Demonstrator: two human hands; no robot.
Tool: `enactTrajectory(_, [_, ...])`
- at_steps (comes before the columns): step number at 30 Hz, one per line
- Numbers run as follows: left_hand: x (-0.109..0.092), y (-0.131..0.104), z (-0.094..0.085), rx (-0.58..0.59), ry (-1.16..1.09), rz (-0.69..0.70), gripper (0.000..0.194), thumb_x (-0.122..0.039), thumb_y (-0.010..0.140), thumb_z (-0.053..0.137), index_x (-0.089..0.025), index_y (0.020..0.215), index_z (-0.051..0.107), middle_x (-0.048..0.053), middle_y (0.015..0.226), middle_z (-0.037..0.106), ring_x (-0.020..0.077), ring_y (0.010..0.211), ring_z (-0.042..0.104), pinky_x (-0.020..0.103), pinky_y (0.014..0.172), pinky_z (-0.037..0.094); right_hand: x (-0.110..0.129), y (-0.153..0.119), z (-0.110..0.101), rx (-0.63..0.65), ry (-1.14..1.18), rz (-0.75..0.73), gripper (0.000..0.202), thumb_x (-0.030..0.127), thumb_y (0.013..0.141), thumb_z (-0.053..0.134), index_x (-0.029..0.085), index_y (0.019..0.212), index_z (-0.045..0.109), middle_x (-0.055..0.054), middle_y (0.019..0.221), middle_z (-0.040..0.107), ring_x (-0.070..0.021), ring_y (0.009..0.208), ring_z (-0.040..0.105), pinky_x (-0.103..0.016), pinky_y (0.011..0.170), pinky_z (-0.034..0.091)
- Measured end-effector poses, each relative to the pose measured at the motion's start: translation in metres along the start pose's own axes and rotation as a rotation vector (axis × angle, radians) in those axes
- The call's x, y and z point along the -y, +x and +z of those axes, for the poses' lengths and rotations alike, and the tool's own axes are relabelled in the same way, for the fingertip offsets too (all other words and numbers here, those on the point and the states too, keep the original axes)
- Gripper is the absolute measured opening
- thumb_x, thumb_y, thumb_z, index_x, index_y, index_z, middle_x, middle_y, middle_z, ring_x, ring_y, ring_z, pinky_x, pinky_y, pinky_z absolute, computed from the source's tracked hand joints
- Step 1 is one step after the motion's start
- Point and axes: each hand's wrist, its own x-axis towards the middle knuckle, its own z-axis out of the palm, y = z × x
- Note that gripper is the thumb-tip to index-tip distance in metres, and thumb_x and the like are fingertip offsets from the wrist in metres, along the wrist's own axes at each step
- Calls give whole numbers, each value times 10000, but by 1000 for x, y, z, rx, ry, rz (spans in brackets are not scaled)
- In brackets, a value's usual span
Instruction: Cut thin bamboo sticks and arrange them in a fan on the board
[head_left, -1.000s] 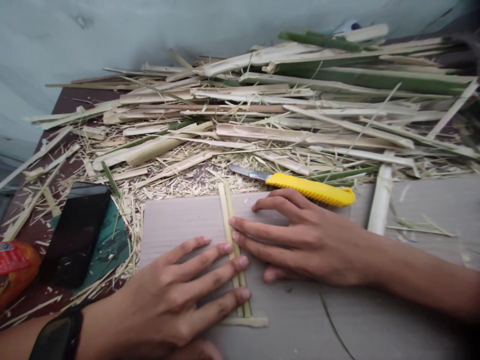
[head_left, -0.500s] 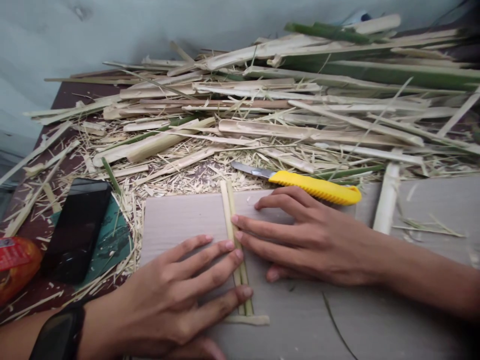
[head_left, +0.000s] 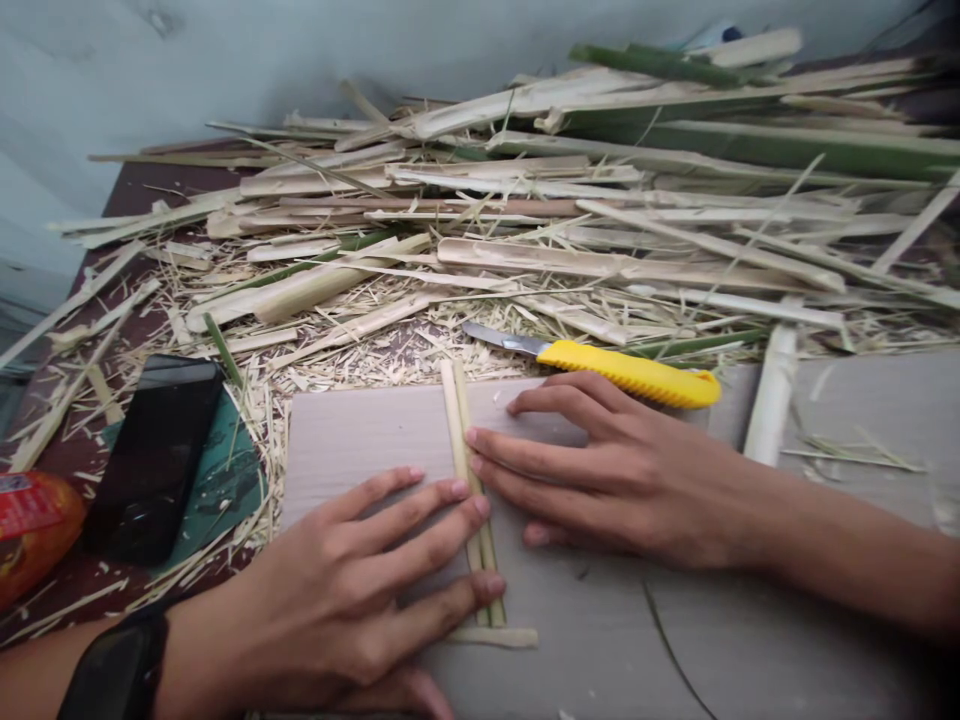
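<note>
Two bare hands press flat on a pair of bamboo strips [head_left: 471, 480] laid side by side on a grey board [head_left: 360, 440]. Nearest the camera, the left hand [head_left: 352, 600], a black band [head_left: 112, 675] on its wrist, spreads its fingers [head_left: 442, 535] across the lower half of the strips, tips resting on them from the left and seemingly pinning them so they lie straight and close together. Under its lowest fingertip a short cross strip [head_left: 495, 636] lies at right angles to the pair, apparently a stop for squaring their ends. Just beyond, the right hand [head_left: 637, 480] reaches in from the other side, fingers [head_left: 525, 460] extended and slightly fanned, two tips touching the strips' right edge a little above the left hand's; neither hand grips anything, both lie open and flat. Past the right fingertips the strips run to the board's far edge. Just behind the right knuckles sits a yellow knife [head_left: 615, 370], blade out and pointing left, near enough to suggest it is kept within reach. Left of the left fingers, off the board, lie a black phone [head_left: 154, 455] and an orange packet [head_left: 30, 530]. Farthest back, split bamboo and shavings [head_left: 562, 200] are heaped against the wall.
</note>
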Motion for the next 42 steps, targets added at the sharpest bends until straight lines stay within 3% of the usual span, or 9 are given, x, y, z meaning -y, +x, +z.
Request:
enactTrajectory(5, [0, 1, -1, -8, 10, 7, 751, -767, 904, 508, -213, 1402, 603, 145, 1457, 594, 310, 1365, 564, 475, 1150, 453, -4, -4, -12, -96, -196, 19, 363, 382, 971, 625, 173, 1268, 637, -45, 1336, 680, -328, 1182, 547, -543, 976, 444])
enactTrajectory(10, [1, 1, -4, 15, 22, 19, 807, -796, 903, 453, -203, 1440, 563, 138, 1491, 563, 303, 1396, 532, 461, 1161, 443, -23, -12, -30, -45, -579, 269, 308, 351, 924, 688, 164, 1167, 654, -88, 1026, 740, -328, 984, 607, -444, 750, 439])
enactTrajectory(13, [0, 1, -4, 37, 18, 24, 858, -829, 888, 423, -192, 1449, 552, 150, 1504, 547, 321, 1400, 526, 481, 1167, 432, -31, -14, -28, 24, -527, 291, 225, 349, 983, 593, 174, 1106, 661, -55, 850, 692, -247, 821, 590, -384, 685, 429])
enactTrajectory(19, [-4, 0, -3, 21, 36, 15, 873, -839, 884, 423, -172, 1427, 572, 179, 1487, 556, 346, 1379, 547, 503, 1141, 456, -29, -16, -25, -4, -452, 295, 220, 149, 970, 553, 160, 1177, 628, -79, 925, 640, -202, 784, 561, -322, 647, 435])
enactTrajectory(24, [-9, 1, 0, -2, 51, -4, 877, -833, 868, 476, -144, 1398, 594, 212, 1462, 569, 368, 1373, 554, 512, 1127, 481, -22, -19, -26, -110, -293, 174, 355, 147, 955, 608, 217, 1297, 545, -49, 1000, 629, -130, 742, 539, -259, 588, 383])
enactTrajectory(29, [-12, 2, 0, -41, 53, -15, 842, -809, 880, 491, -132, 1363, 622, 235, 1431, 588, 364, 1345, 584, 487, 1098, 513, -18, -20, -17, -81, -183, 105, 264, 127, 995, 534, 186, 1252, 552, -23, 943, 593, -94, 713, 497, -233, 545, 274])
enactTrajectory(33, [-11, 2, 0, -38, 38, -13, 825, -794, 888, 500, -133, 1366, 621, 228, 1423, 598, 365, 1352, 578, 484, 1092, 521, -17, -16, -17, -62, -129, 93, 177, 131, 1027, 455, 168, 1173, 548, -17, 873, 550, -103, 696, 464, -250, 555, 264])
enactTrajectory(38, [-10, 0, 0, -32, 33, -20, 803, -776, 913, 476, -139, 1382, 609, 221, 1436, 590, 359, 1370, 560, 484, 1098, 516, -17, -15, -24, 60, -90, 16, 262, 99, 1046, 318, 120, 1212, 520, -51, 881, 548, -148, 756, 464, -286, 618, 334])
enactTrajectory(42, [-9, 0, 0, -15, 28, -24, 783, -759, 937, 452, -147, 1405, 591, 207, 1454, 578, 350, 1394, 535, 477, 1113, 500, -17, -19, -22, 24, -105, 33, 275, 110, 1045, 307, 135, 1202, 531, -52, 880, 529, -165, 771, 432, -306, 606, 288])
